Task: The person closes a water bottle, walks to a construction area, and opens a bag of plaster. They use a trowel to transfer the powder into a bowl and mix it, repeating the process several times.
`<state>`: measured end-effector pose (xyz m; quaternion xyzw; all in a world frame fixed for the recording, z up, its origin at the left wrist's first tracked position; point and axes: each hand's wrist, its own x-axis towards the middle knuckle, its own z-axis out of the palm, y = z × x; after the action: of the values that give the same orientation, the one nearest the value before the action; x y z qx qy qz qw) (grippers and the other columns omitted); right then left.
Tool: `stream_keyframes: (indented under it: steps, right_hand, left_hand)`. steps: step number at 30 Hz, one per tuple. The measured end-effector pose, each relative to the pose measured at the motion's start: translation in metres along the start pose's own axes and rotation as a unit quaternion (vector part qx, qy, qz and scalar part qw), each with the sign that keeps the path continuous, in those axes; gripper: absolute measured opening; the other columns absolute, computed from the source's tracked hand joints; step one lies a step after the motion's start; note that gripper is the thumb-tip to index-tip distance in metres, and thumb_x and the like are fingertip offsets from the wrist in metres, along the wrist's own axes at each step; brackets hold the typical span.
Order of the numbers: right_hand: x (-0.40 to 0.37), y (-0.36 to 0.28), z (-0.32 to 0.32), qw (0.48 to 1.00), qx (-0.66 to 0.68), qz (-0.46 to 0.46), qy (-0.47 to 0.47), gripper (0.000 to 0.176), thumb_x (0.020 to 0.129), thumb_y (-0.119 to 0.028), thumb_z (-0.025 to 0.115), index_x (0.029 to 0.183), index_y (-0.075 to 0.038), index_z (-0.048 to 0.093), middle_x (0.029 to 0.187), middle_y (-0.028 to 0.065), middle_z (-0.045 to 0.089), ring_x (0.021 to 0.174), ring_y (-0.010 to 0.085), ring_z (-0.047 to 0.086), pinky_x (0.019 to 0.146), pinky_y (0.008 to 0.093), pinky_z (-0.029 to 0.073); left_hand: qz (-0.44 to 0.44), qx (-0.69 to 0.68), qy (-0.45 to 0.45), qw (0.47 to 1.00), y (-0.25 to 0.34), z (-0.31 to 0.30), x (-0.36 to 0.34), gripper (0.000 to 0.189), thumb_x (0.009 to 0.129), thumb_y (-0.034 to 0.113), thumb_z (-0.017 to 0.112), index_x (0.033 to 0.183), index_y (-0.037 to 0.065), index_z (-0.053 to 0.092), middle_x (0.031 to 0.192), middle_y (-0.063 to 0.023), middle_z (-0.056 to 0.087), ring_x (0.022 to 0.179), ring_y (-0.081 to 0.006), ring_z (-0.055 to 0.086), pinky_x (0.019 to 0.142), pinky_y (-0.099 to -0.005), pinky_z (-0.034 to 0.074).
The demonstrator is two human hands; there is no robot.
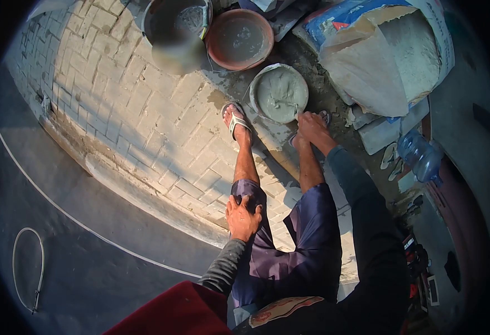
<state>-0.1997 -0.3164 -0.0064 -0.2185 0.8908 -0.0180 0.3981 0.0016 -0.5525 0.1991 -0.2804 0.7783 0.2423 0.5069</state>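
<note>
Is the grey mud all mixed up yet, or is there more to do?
Mostly mixed, it seems. Done: the sack is open and the small pan holds wet, smooth grey paste. In hand: the right hand is at the pan's rim; the left hand rests on a knee. Left: the paste is all in the pan, and the brown basin holds only a smear.
</note>
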Motion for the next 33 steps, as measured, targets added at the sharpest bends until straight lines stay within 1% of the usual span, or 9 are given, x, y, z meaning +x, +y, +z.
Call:
stream_keyframes:
  steps: [7,14,18,23,24,25,28,31,33]
  right_hand:
    - [0.010,-0.013,-0.079,0.993,-0.063,0.053,0.086,0.020,0.086,-0.012,0.058,0.102,-0.002,0.063,0.091,0.0193,0.068,0.077,0.0331,0.070,0.074,0.0435,0.056]
    - [0.108,0.009,0.044,0.990,-0.142,0.021,-0.007,0.028,0.088,-0.015,0.058,0.115,-0.008,0.063,0.115,0.0193,0.064,0.097,0.0350,0.067,0.080,0.0451,0.056]
    - [0.090,0.044,0.129,0.995,0.034,0.091,-0.020,0.037,0.090,-0.024,0.057,0.123,-0.006,0.058,0.124,0.0203,0.056,0.113,0.0386,0.056,0.092,0.0480,0.049]
    - [0.045,0.003,0.048,0.880,0.346,0.312,-0.089,0.051,0.092,-0.041,0.058,0.121,0.001,0.055,0.126,0.0234,0.051,0.106,0.0380,0.058,0.088,0.0473,0.049]
    - [0.046,-0.001,0.051,0.862,0.389,0.316,-0.078,0.053,0.090,-0.045,0.060,0.115,0.002,0.055,0.106,0.0216,0.060,0.081,0.0337,0.065,0.074,0.0465,0.052]
    - [0.049,-0.005,0.052,0.863,0.392,0.311,-0.076,0.053,0.090,-0.045,0.060,0.115,0.002,0.055,0.106,0.0216,0.060,0.081,0.0337,0.065,0.074,0.0465,0.052]
    - [0.062,-0.006,0.053,0.832,0.493,0.188,-0.170,0.037,0.094,-0.036,0.058,0.089,0.001,0.057,0.060,0.0053,0.053,0.049,0.0174,0.053,0.046,0.0369,0.043]
    - [0.057,-0.004,0.082,0.802,0.554,0.198,-0.107,0.036,0.096,-0.033,0.056,0.083,0.001,0.057,0.062,0.0071,0.054,0.049,0.0171,0.053,0.046,0.0369,0.043]
    - [0.021,-0.016,0.027,0.834,0.497,0.214,-0.108,0.034,0.095,-0.033,0.056,0.097,0.001,0.061,0.071,0.0130,0.061,0.059,0.0258,0.062,0.058,0.0428,0.050]
  left_hand:
    - [0.002,0.009,0.017,1.000,0.000,0.003,0.000,0.057,0.081,0.039,0.068,0.128,0.010,0.059,0.144,-0.0315,0.037,0.131,-0.0435,0.039,0.111,-0.0496,0.031]
    - [-0.001,-0.001,-0.008,1.000,-0.003,-0.001,0.002,0.059,0.080,0.041,0.068,0.130,0.011,0.057,0.143,-0.0320,0.037,0.132,-0.0446,0.038,0.112,-0.0500,0.030]
    - [-0.006,-0.007,-0.015,1.000,-0.003,-0.002,0.003,0.059,0.080,0.041,0.068,0.130,0.010,0.058,0.143,-0.0325,0.037,0.132,-0.0447,0.038,0.111,-0.0503,0.030]
    - [-0.003,-0.009,-0.005,1.000,-0.002,-0.002,0.003,0.059,0.080,0.041,0.068,0.129,0.009,0.058,0.143,-0.0324,0.037,0.131,-0.0451,0.038,0.111,-0.0510,0.030]
    - [-0.001,-0.002,-0.001,1.000,-0.001,-0.002,0.002,0.059,0.080,0.041,0.068,0.129,0.009,0.058,0.142,-0.0323,0.037,0.131,-0.0450,0.038,0.111,-0.0509,0.031]
    - [0.002,0.006,0.005,1.000,-0.001,-0.001,0.002,0.059,0.080,0.041,0.068,0.128,0.009,0.058,0.142,-0.0322,0.037,0.131,-0.0449,0.038,0.111,-0.0509,0.031]
    - [0.008,0.015,0.015,1.000,0.000,-0.002,0.002,0.058,0.080,0.040,0.068,0.128,0.009,0.058,0.140,-0.0315,0.039,0.129,-0.0444,0.040,0.110,-0.0502,0.032]
    - [0.014,0.022,0.013,1.000,-0.004,0.002,0.000,0.058,0.080,0.040,0.068,0.128,0.008,0.058,0.138,-0.0309,0.040,0.128,-0.0440,0.040,0.109,-0.0505,0.032]
    - [0.023,0.026,0.025,0.999,-0.002,0.001,0.004,0.058,0.080,0.040,0.067,0.128,0.008,0.058,0.137,-0.0306,0.041,0.127,-0.0438,0.041,0.109,-0.0507,0.032]
